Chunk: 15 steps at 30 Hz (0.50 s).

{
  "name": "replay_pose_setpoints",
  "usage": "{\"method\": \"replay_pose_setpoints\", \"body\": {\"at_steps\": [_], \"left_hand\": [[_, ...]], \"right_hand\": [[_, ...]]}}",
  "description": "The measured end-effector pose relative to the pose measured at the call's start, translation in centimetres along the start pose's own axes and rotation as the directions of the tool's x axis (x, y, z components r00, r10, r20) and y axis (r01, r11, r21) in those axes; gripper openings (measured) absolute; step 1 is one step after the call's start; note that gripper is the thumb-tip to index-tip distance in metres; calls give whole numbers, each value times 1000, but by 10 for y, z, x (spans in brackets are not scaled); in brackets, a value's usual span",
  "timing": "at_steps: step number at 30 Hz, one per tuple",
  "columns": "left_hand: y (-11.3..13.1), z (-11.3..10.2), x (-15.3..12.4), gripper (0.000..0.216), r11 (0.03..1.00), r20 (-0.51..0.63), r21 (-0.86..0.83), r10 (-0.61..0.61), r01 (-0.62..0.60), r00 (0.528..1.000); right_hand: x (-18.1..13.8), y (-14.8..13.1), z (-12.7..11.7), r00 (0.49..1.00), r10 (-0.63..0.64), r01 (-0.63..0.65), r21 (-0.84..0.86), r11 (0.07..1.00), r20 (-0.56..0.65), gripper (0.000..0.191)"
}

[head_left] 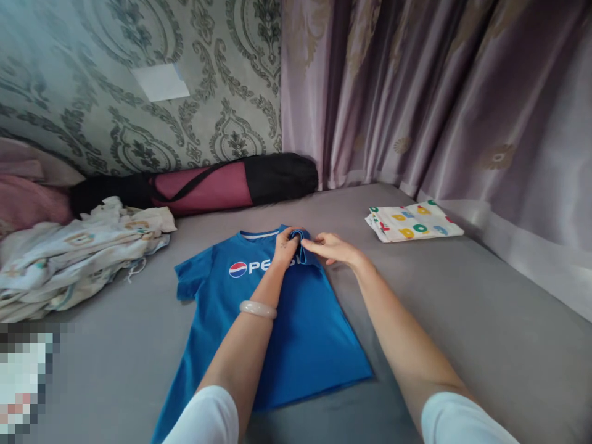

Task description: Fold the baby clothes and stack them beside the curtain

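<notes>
A blue T-shirt with a white "PEPSI" print and a round red, white and blue logo lies spread face up on the bed. Its left-side sleeve reaches out flat, while the sleeve on the right is folded inward over the chest and covers part of the lettering. My left hand, below a pale bangle, is closed on that folded sleeve near the collar. From the right, my right hand pinches the outer edge of the same fold; its fingertips are partly hidden by the cloth.
A folded white cloth with colourful letters lies at the right on the grey bedsheet. Crumpled pale clothes are heaped at the left. A maroon and black long bag rests along the wall, beside purple curtains.
</notes>
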State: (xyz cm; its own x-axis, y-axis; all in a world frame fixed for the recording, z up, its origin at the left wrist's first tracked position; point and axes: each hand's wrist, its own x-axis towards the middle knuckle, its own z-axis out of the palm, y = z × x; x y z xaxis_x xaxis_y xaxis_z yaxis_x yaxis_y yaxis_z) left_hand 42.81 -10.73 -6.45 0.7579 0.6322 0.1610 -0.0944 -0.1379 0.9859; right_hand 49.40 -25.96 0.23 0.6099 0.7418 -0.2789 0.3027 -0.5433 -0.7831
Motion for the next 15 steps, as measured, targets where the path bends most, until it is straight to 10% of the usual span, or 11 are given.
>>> {"method": "replay_pose_setpoints", "body": {"at_steps": [7,15], "left_hand": [[1,-1,-1,28,1000,-31,2,-15,15,999],[-4,0,2,25,1000,-41,22,16,-16,999]], "right_hand": [[-26,-28,38,989,-138,95,-495,863,-52,89],[-30,-38,41,972,-124,-6,-545,838,-202,39]]}}
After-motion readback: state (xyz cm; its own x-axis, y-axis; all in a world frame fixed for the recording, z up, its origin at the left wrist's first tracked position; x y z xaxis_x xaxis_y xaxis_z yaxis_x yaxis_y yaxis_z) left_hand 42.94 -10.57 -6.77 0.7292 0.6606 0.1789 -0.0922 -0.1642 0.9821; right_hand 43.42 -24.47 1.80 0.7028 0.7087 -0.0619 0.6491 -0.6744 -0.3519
